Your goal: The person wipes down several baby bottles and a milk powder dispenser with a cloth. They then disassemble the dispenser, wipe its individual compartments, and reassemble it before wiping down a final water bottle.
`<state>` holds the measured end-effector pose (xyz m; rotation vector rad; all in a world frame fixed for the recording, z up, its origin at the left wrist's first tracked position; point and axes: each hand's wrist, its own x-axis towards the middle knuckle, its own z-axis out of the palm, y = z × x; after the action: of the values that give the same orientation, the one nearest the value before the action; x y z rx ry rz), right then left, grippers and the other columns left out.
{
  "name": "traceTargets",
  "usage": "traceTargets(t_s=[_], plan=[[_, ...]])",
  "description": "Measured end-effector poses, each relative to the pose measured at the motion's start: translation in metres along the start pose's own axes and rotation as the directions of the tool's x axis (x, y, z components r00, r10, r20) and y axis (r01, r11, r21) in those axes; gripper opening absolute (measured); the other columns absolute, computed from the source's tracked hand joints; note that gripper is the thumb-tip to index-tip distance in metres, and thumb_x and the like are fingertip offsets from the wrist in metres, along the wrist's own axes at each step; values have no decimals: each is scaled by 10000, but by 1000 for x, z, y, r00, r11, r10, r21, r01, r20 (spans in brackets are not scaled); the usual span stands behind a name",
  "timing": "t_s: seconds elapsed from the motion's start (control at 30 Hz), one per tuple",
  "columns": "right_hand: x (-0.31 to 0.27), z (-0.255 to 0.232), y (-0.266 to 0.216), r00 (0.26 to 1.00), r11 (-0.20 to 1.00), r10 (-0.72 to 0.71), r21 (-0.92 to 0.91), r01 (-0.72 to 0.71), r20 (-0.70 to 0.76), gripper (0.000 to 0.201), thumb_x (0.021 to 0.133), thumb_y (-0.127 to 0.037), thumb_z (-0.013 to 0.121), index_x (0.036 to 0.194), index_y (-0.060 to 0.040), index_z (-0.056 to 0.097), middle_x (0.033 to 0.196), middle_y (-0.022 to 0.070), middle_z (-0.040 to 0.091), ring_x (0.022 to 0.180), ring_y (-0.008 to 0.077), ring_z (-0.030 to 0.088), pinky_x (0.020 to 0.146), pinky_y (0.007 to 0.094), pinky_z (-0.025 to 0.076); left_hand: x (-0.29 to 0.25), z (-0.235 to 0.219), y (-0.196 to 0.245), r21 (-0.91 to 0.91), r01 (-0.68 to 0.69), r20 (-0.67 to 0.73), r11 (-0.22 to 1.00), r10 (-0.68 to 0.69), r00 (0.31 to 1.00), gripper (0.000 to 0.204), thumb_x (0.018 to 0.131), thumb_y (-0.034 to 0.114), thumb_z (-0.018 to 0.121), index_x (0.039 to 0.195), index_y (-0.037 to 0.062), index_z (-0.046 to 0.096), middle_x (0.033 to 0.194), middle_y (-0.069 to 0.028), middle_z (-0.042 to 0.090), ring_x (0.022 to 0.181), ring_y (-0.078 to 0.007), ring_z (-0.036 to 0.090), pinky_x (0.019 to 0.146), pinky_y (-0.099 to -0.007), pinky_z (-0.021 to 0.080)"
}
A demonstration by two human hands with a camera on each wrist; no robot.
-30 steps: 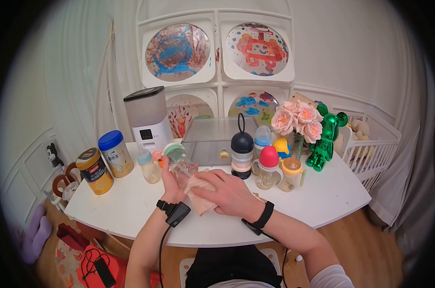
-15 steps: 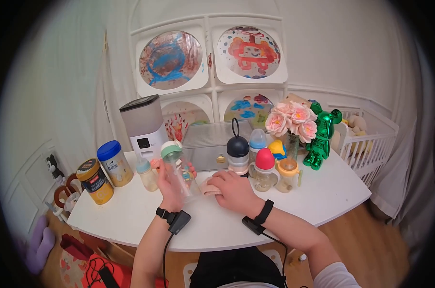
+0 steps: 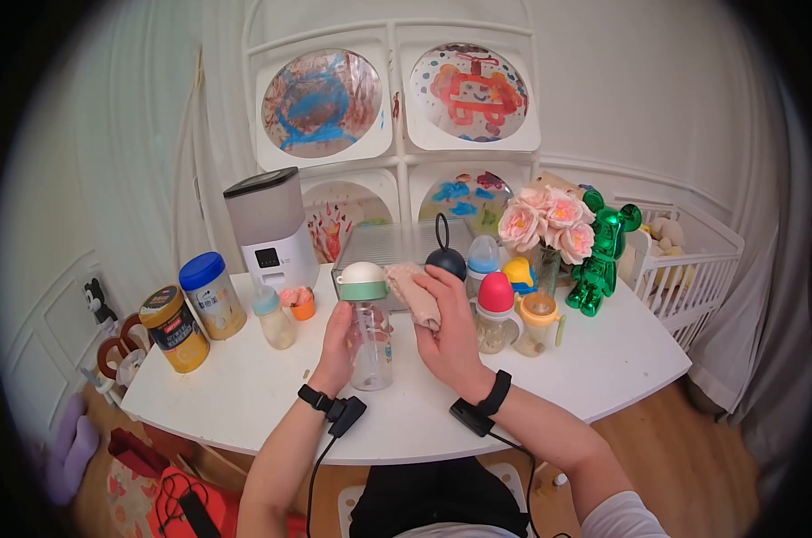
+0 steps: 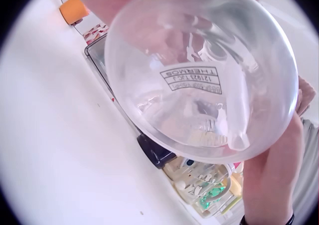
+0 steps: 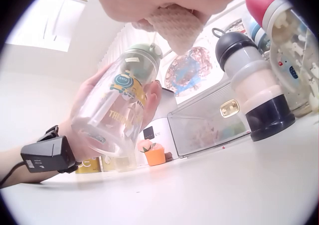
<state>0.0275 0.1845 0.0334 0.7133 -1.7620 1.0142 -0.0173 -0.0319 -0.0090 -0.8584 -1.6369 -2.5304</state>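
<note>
My left hand (image 3: 334, 351) grips a clear water bottle (image 3: 372, 354) with a green collar and white cap, upright above the table in the head view. In the left wrist view the bottle's round base (image 4: 189, 83) fills the middle, with printed text and a straw inside. A cartoon print shows on its side in the right wrist view. My right hand (image 3: 452, 336) holds a folded, pale pink waffle cloth (image 3: 413, 296) close beside the cap. Seen from the right wrist, the cloth (image 5: 177, 28) hangs below the curled fingers, near the green collar.
On the white table (image 3: 244, 394), a small baby bottle (image 3: 276, 320) and two tubs stand left. A stacked container with dark lid (image 3: 446, 263), a red-capped bottle (image 3: 496, 305) and an orange-topped cup (image 3: 537, 323) stand right. Behind are a grey box (image 5: 204, 127) and a dispenser (image 3: 271, 224).
The bottle has gone from tilted to upright, its cap turned up. My right hand, with the cloth, has left the bottle's lower side, dipped toward the table, then risen beside the cap.
</note>
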Motion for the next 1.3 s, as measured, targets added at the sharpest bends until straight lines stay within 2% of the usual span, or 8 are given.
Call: traceTargets(t_s=[0.2,0.3,0.4,0.5,0.7,0.97,1.13,1.3], plan=[[1,-1,-4,993,991,-119,-59,121,26,697,781,19,689,1451,-143,584,1475,180,524,1307,417,555,1044,459,518,-5,16,-2,259,-36,101,965,10,995,619,1125,472,443,1608,95,356,1331,-60,613,1272,-206,611,987,-395,531],[1,-3,-8,990,989,-103,-94,112,96,717,756,4,712,1441,-181,610,1473,166,528,1294,402,564,1022,451,536,-5,18,-8,312,-85,19,946,83,996,563,1129,415,491,1545,46,403,1328,-67,606,1238,-163,590,1075,-360,479],[-3,-2,-5,982,992,-74,-90,91,174,716,741,3,730,1420,-203,636,1455,153,545,1287,391,571,1032,444,529,-7,17,-4,424,60,-72,904,-32,997,603,1135,423,471,1588,40,361,1407,-65,571,1303,-161,549,1130,-343,431],[-6,-2,-6,954,995,-67,-48,84,291,699,738,-1,746,1398,-213,654,1431,141,563,1281,379,579,1052,442,515,-1,19,-13,132,16,-180,991,9,984,594,1138,443,454,1564,34,392,1421,-74,572,1305,-171,554,1128,-334,433],[-11,0,-5,869,986,-163,35,166,467,659,732,-53,789,1361,-211,672,1399,119,580,1271,352,588,1007,431,537,-4,25,16,-287,193,-281,938,-275,920,585,1094,628,417,1409,146,523,1228,-104,665,1177,-255,672,1010,-431,573],[-7,-7,-11,804,968,-246,94,233,542,687,693,-85,818,1349,-237,680,1436,86,580,1270,321,601,995,404,548,2,-2,7,-381,107,-347,918,-249,904,694,1051,729,405,1290,101,577,1176,-130,671,1101,-297,679,961,-474,577],[-3,-1,-21,749,797,-487,-121,591,449,585,786,-137,721,1348,-300,700,1511,40,568,1325,245,588,1014,366,546,0,6,23,-462,127,-215,878,-250,944,845,1002,827,358,1251,59,610,1169,-153,685,1139,-331,674,1008,-503,559],[0,-4,-22,780,839,-424,-124,530,460,554,802,-112,689,1323,-299,723,1525,39,569,1318,229,591,1005,353,549,-2,22,36,-440,142,-313,887,-300,901,914,1012,827,277,1380,36,551,1281,-191,656,1273,-385,619,1117,-533,497]])
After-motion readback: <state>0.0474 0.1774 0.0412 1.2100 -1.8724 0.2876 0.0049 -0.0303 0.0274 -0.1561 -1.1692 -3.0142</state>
